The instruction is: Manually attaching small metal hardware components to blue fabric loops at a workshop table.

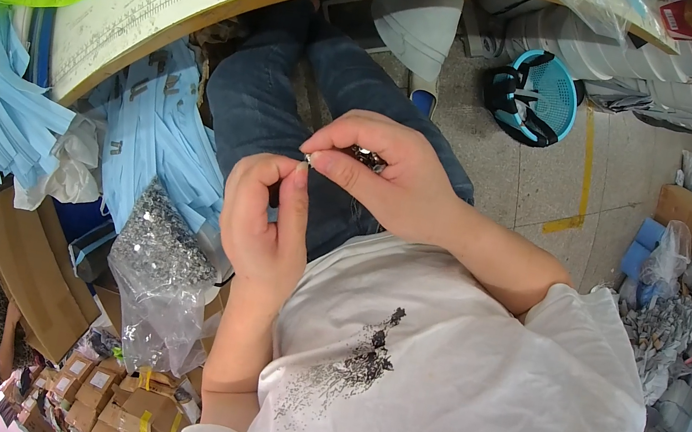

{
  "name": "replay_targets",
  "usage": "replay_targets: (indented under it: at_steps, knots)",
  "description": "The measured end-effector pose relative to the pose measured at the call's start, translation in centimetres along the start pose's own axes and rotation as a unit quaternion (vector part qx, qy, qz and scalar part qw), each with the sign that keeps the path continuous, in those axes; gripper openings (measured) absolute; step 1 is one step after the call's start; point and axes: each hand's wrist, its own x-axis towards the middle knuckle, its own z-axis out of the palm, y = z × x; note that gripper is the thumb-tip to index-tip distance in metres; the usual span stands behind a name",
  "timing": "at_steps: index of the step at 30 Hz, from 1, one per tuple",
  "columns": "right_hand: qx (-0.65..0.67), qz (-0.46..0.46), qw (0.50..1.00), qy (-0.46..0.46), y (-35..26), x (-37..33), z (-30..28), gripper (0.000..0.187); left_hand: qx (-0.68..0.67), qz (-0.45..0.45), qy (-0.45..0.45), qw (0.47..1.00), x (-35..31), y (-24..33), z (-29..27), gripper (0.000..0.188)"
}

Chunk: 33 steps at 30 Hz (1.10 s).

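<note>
From where I stand, a seated person bends both bare hands together over a lap in dark blue jeans [249, 83]. The thumb and forefinger of the right hand [404, 175] pinch a tiny, bright metal piece [308, 159], and the tips of the left hand [263, 211] meet them at the same spot, seeming to grip it too; its exact shape is too small to make out. Behind that pinch, the right hand cups a cluster of dark, shiny bits [367, 160] in its curled palm. To do this well, I judge, the fingertips should stay square to each other, with the right pinch steady and the left doing the fine turning, so that the piece does not twist away. The curled fingers need to stay loosely closed over the spare bits, as a slackened palm could spill them onto the lap or floor. Working low over the thighs gives a surface to catch a dropped piece, and keeping the knees close together would help. At the person's left, just below the edge of a pale worktable [145, 14], hang light blue strips [150, 121], some bearing small metal fittings [141, 92]. Beside them a clear plastic bag [161, 318] bulges with glittering metal parts [163, 230], near enough that the left forearm should be kept from brushing it.
</note>
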Motion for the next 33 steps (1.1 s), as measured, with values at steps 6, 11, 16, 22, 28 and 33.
replay_targets:
  at_steps: [6,11,16,22,28,33]
  knots:
    - [-0.04,-0.015,0.999,-0.029,-0.5,0.4,-0.7,0.011,-0.018,-0.041,-0.024,0.999,0.3,0.7,-0.5,0.007]
    - [-0.067,-0.024,0.997,-0.036,-0.8,0.4,-1.0,0.009,-0.054,-0.101,-0.057,0.992,0.5,1.2,-1.0,0.003]
    - [-0.105,-0.025,0.991,-0.082,-0.8,0.5,-1.6,0.01,-0.037,-0.106,-0.1,0.989,1.0,1.8,-1.4,0.004]
    - [-0.055,-0.01,0.994,-0.095,0.1,0.3,-1.3,0.011,-0.062,-0.146,-0.048,0.986,0.4,1.6,-0.7,0.004]
    - [0.159,0.159,0.972,-0.065,-0.7,0.1,-0.9,0.016,-0.163,-0.205,-0.013,0.965,0.1,1.6,-0.6,0.009]
    - [0.206,0.194,0.957,-0.067,-1.2,0.1,-0.7,0.016,-0.082,-0.093,0.012,0.992,0.1,0.7,-0.4,0.01]
